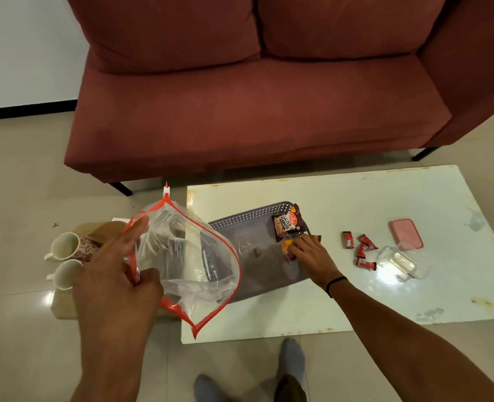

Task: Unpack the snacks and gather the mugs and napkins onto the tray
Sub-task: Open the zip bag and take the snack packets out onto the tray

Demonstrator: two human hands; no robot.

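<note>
Left hand [115, 274] pinches the red zip rim of the clear bag [187, 256], holding its mouth wide; a few dark packets are left inside. Bag film is limp and slippery, so I hold the stiffer zip edge, not the film. Right hand [309, 253] fingers [298, 246] press flat on an orange packet [287, 248] on the grey tray [254, 274], beside the peanuts packet [286, 224]. Packets look light, crinkly; grab by seam. Mugs [66, 248] lie on the low stand left of the worktop [356, 300], ceramic, fragile; take them by the handles. Clear box [404, 261] nearby, lid off.
</note>
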